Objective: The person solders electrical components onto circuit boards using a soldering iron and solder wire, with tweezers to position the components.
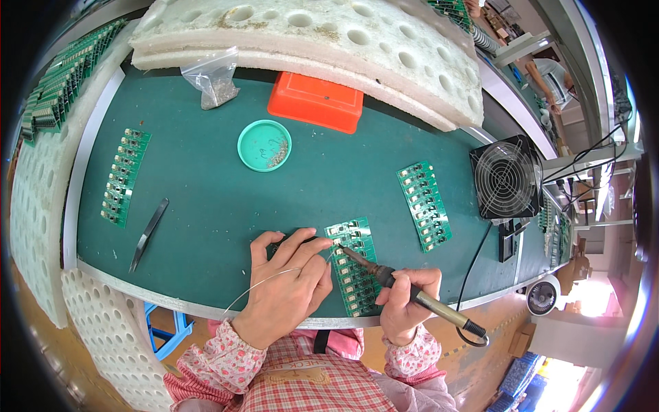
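My right hand (pixel 406 305) is closed round the handle of a soldering iron (pixel 427 301). Its tip rests at the upper left part of a green circuit board panel (pixel 357 275) lying near the table's front edge. Between the fingers of my left hand (pixel 285 285) runs a thin silvery solder wire (pixel 250 288), its end close to the iron's tip. Something dark shows beneath the left fingers; I cannot make out what it is. Rows of small white and black parts cover the panel.
Similar panels lie to the right (pixel 424 206) and left (pixel 125 178), with tweezers (pixel 149 235) beside the left one. Farther back are a turquoise dish (pixel 247 147) of tiny parts, an orange box (pixel 316 103), a plastic bag (pixel 213 79) and white foam (pixel 309 38). A fan (pixel 506 178) stands right.
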Available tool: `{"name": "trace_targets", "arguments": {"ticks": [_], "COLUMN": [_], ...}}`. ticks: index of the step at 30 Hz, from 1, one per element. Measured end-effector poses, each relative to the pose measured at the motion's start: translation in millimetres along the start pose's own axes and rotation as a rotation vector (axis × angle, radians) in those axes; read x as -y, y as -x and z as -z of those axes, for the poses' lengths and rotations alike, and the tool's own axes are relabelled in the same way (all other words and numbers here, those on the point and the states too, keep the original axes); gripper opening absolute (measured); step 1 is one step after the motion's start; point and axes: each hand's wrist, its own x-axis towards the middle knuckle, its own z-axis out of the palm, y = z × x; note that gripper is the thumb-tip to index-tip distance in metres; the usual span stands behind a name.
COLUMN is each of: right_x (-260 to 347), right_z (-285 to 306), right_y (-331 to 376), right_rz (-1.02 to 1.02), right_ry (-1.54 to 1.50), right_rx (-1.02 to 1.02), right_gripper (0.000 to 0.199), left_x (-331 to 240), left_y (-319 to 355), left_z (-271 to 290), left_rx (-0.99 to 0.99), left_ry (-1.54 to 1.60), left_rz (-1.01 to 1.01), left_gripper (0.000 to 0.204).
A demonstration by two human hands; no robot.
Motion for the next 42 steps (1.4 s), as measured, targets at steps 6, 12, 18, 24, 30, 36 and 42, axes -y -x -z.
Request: {"name": "trace_targets", "arguments": {"ticks": [6,12,18,24,30,36,42], "right_x": [-6.6,-5.1,1.0,-0.2,0.7,-0.1,8.3], "right_z": [4.0,5.2,5.1,14.3,20.0,19.2,15.4], "right_y": [3.6,1.5,-1.0,-5.1,-9.0,-18.8,-33.5], "right_rz": [0.107,0.144,0.072,0.078,0.105,0.230,0.416], "right_ry": [0.049,0.096,0.066,0.107,0.146,0.135,0.245], "right_rx": [0.049,0.057,-0.027,-0.055,0.013,0.073,0.228], "right_gripper": [0.022,0.021,0.016,0.020,0.021,0.016,0.023], "left_x": [0.5,0.9,1.9,1.2,1.1,-0.7,1.1], "left_y": [-0.6,-0.5,0.8,-0.5,-2.2,-5.4,-5.5], "left_z": [0.1,0.6,0.6,1.4,1.7,1.9,0.8], "left_rx": [-0.005,-0.003,-0.019,-0.029,-0.025,-0.039,-0.058], "left_ry": [0.006,0.010,0.023,0.026,0.010,0.001,0.009], "left_rz": [-0.002,-0.008,-0.001,0.003,0.001,0.017,0.043], "left_gripper": [0.008,0.007,0.007,0.011,0.012,0.012,0.012]}}
